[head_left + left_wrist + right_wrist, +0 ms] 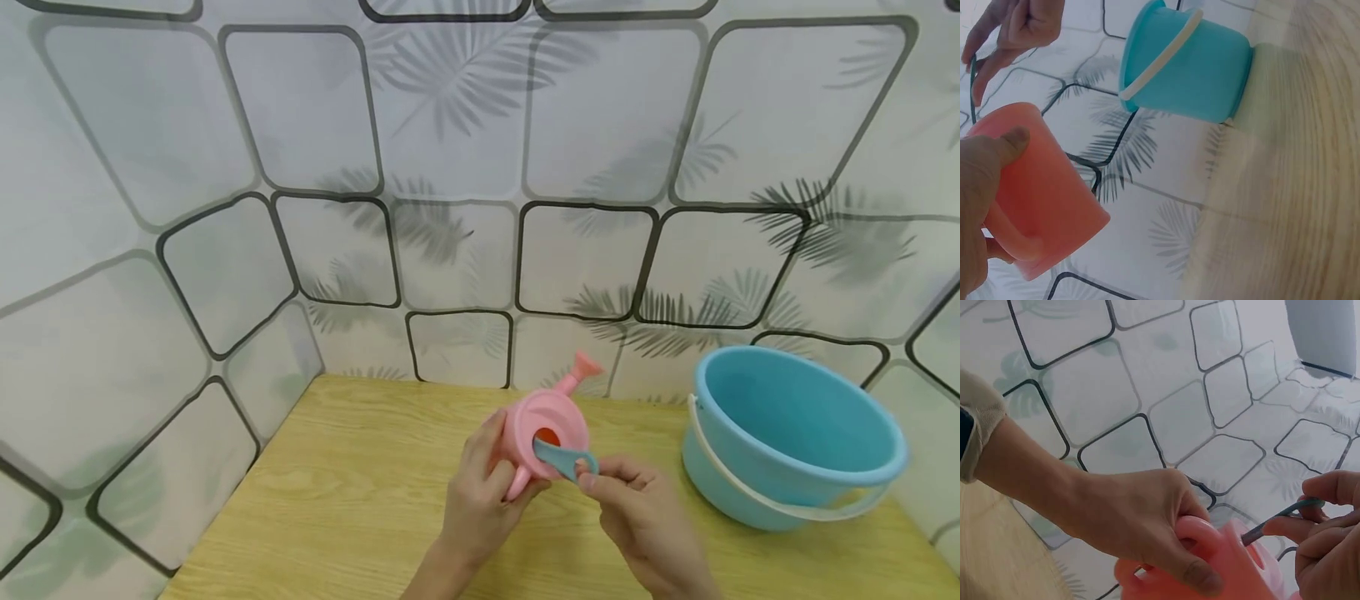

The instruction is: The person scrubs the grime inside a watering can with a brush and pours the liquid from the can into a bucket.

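My left hand (480, 500) grips a pink toy watering can (564, 410) by its handle and side, holding it above the table. The can's top opening tilts toward the head camera, and orange shows inside it. Its sprinkler spout points up toward the wall. Between thumb and fingers, my right hand (648, 518) pinches the looped end of a small blue tool (557, 456). The tool's other end reaches into the can's opening (1254, 553) and is hidden there. In the left wrist view, the can's side (1047, 181) shows with the left thumb on it.
A blue bucket (795, 483) with a white handle stands on the right of the wood-grain table (322, 500). Behind and to the left rise walls (465, 267) covered in a leaf-and-frame pattern.
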Demonstrator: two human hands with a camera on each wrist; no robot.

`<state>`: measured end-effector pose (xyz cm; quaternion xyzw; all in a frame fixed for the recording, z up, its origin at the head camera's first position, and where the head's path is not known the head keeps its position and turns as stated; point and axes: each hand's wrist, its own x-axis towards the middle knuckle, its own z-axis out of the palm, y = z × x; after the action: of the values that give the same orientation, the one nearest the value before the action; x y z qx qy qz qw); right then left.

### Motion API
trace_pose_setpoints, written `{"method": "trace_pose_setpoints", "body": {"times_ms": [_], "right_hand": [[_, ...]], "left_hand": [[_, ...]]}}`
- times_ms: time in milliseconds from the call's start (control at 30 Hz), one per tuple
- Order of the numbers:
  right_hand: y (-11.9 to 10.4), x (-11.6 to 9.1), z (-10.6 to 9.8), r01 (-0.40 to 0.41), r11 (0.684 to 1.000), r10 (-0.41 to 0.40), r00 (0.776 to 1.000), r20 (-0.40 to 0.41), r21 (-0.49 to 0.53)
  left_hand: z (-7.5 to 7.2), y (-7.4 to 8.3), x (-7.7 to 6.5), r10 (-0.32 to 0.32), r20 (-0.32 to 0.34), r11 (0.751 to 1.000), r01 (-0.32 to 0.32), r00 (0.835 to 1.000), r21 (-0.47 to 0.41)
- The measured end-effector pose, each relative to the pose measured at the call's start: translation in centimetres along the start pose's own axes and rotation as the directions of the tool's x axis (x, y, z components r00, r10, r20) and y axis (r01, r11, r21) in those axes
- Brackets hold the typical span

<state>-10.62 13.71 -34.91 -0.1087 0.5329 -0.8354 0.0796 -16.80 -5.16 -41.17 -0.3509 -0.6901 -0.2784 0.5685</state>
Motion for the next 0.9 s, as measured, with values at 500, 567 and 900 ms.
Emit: {"method": "trace_pose_setpoints", "body": {"times_ms": [500,567,900], "right_hand": [[0.2,-0.1,-0.1,-0.045,0.973,0.006,0.985,0.172,0.226],[0.2,-0.1,-0.2,-0.045,0.973,0.008,0.986,0.166,0.224],[0.0,0.0,-0.6,-0.063,0.963,0.008,0.978,0.206,0.26]], "left_hand": [[0.1,0.9,1.1,0.064,-0.031,0.997,-0.065,0.997,-0.032],[0.1,1.0,1.1,0.065,-0.02,0.997,-0.066,0.998,-0.03],[0.1,0.8,0.6,0.005,-0.002,1.0,-0.005,1.0,0.011]]}}
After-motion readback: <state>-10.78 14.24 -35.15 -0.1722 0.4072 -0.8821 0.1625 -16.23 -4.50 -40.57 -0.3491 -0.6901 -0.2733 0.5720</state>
